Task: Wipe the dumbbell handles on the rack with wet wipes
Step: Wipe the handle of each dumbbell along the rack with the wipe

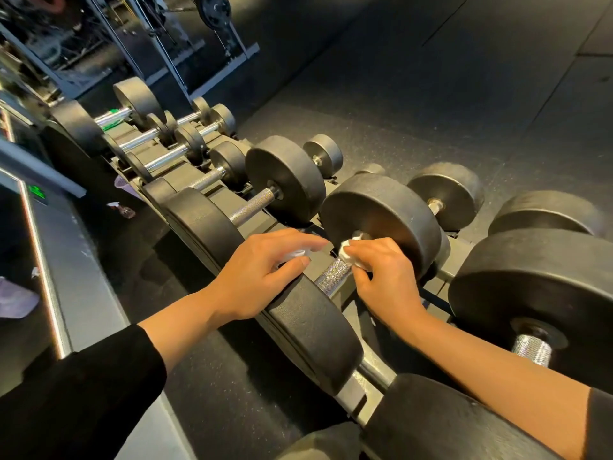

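A row of black dumbbells lies on a low rack running from far left to near right. My right hand pinches a crumpled white wet wipe against the knurled metal handle of a large dumbbell in the middle. My left hand rests on that dumbbell's near black head, fingers curled over a white object, seemingly another wipe. The dumbbell's far head stands just behind my right hand.
More dumbbells lie along the rack: a knurled-handle one to the left, smaller chrome-handled ones farther back, a big one at right. A spray bottle sits on the dark rubber floor. A grey ledge runs along the left.
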{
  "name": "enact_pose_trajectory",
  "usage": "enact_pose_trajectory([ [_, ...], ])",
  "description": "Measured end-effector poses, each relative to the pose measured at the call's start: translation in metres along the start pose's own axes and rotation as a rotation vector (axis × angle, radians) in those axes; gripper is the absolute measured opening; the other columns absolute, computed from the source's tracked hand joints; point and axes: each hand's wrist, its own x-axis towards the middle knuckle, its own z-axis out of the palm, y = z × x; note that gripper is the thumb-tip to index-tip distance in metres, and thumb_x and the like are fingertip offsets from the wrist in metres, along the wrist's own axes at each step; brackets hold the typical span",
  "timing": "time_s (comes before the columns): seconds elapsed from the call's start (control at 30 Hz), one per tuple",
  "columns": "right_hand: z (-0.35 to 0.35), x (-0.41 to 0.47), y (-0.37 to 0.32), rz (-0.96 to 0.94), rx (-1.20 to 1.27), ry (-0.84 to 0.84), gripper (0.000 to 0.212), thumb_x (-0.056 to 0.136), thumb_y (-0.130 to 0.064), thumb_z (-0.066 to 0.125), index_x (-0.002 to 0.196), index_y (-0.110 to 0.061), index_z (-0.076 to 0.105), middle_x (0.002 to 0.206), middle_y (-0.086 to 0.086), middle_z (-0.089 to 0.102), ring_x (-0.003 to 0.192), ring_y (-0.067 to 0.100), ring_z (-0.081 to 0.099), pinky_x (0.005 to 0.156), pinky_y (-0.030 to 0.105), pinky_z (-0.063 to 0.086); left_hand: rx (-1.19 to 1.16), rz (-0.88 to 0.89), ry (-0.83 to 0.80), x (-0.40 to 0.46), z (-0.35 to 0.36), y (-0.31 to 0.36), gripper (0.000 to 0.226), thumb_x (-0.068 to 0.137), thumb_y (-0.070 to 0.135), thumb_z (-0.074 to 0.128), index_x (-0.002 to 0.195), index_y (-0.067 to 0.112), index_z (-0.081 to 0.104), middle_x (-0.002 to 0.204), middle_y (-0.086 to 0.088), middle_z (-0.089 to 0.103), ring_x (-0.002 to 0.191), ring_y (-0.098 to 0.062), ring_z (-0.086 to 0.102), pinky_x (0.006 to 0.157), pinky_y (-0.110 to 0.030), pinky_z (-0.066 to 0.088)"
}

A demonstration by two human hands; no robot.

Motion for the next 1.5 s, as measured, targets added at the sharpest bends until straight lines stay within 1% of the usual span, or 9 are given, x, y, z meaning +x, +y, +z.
enact_pose_trajectory([
  [0.33, -0.002, -0.011, -0.006, -0.207, -0.056, -0.056, 0.024, 0.071, -0.005, 0.073, 0.094, -0.013, 0.074, 0.095, 0.0, 0.072, 0.09, 0.016, 0.062, 0.073, 0.026, 0.054, 0.006, -0.038, 0.001, -0.001, 0.0, 0.0, 0.038, 0.092, 0.042, 0.039, 0.12, 0.03, 0.061, 0.117, 0.017, 0.062, 0.106, 0.004, 0.057, 0.094, -0.025, 0.045],
  [0.6, -0.001, -0.015, -0.006, -0.366, 0.101, -0.288, 0.026, 0.077, -0.014, 0.075, 0.103, -0.016, 0.073, 0.102, -0.003, 0.071, 0.101, 0.01, 0.058, 0.086, 0.03, 0.052, -0.005, -0.057, 0.007, -0.002, -0.001, 0.005, 0.042, 0.09, 0.045, 0.039, 0.118, 0.026, 0.064, 0.117, 0.015, 0.063, 0.106, -0.001, 0.058, 0.095, -0.035, 0.047],
  [0.7, -0.006, -0.007, -0.009, -0.324, 0.12, -0.218, 0.023, 0.079, -0.013, 0.065, 0.101, -0.013, 0.073, 0.098, -0.001, 0.071, 0.097, 0.011, 0.058, 0.084, 0.026, 0.051, -0.009, -0.037, 0.0, -0.002, -0.002, 0.005, 0.04, 0.091, 0.042, 0.04, 0.116, 0.024, 0.065, 0.114, 0.014, 0.063, 0.105, -0.003, 0.059, 0.093, -0.04, 0.048],
  [0.8, -0.018, 0.019, -0.013, -0.259, -0.035, -0.17, 0.026, 0.081, -0.008, 0.066, 0.105, -0.014, 0.071, 0.1, 0.0, 0.069, 0.101, 0.012, 0.055, 0.086, 0.022, 0.047, -0.01, -0.003, -0.033, 0.001, -0.003, 0.005, 0.039, 0.091, 0.04, 0.039, 0.115, 0.024, 0.065, 0.111, 0.013, 0.064, 0.102, -0.002, 0.058, 0.092, -0.035, 0.048],
  [0.93, -0.029, 0.049, -0.016, -0.295, -0.342, -0.453, 0.031, 0.085, -0.018, 0.066, 0.116, -0.019, 0.064, 0.115, -0.003, 0.062, 0.114, 0.012, 0.045, 0.093, 0.024, 0.043, -0.122, 0.011, -0.139, 0.011, -0.009, -0.002, 0.031, 0.093, 0.032, 0.043, 0.116, 0.026, 0.063, 0.111, 0.015, 0.063, 0.1, 0.004, 0.057, 0.088, -0.016, 0.044],
  [1.13, -0.015, 0.065, -0.029, -0.175, -0.581, -0.669, 0.036, 0.084, -0.02, 0.067, 0.12, -0.022, 0.061, 0.113, 0.0, 0.058, 0.109, 0.016, 0.048, 0.085, 0.032, 0.051, -0.178, 0.12, -0.25, 0.06, -0.011, -0.039, 0.032, 0.098, 0.012, 0.047, 0.122, 0.028, 0.06, 0.12, 0.012, 0.06, 0.108, 0.003, 0.054, 0.089, -0.02, 0.045],
  [1.23, -0.011, 0.066, -0.035, -0.119, -0.62, -0.702, 0.031, 0.086, -0.019, 0.065, 0.117, -0.021, 0.063, 0.11, -0.003, 0.061, 0.108, 0.015, 0.047, 0.088, 0.03, 0.048, -0.023, 0.279, -0.247, 0.083, -0.015, -0.057, 0.039, 0.098, 0.015, 0.047, 0.134, 0.028, 0.048, 0.131, 0.011, 0.05, 0.118, -0.002, 0.047, 0.1, -0.027, 0.042],
  [1.4, -0.009, 0.064, -0.045, 0.078, -0.52, -0.706, 0.032, 0.082, -0.009, 0.064, 0.112, -0.019, 0.068, 0.112, -0.003, 0.063, 0.116, 0.014, 0.043, 0.095, 0.032, 0.044, 0.23, 0.55, -0.279, 0.114, -0.033, -0.087, 0.062, 0.097, 0.016, 0.049, 0.149, 0.03, 0.018, 0.145, 0.011, 0.021, 0.095, -0.012, 0.055, 0.076, -0.032, 0.053],
  [1.5, -0.008, 0.057, -0.056, 0.194, -0.483, -0.686, 0.029, 0.084, -0.011, 0.063, 0.111, -0.022, 0.068, 0.117, -0.005, 0.061, 0.12, 0.009, 0.039, 0.1, 0.029, 0.04, 0.283, 0.624, -0.389, 0.13, -0.04, -0.101, 0.07, 0.098, 0.016, 0.047, 0.151, 0.031, 0.004, 0.154, 0.016, 0.006, 0.112, -0.011, 0.051, 0.083, -0.029, 0.052],
])
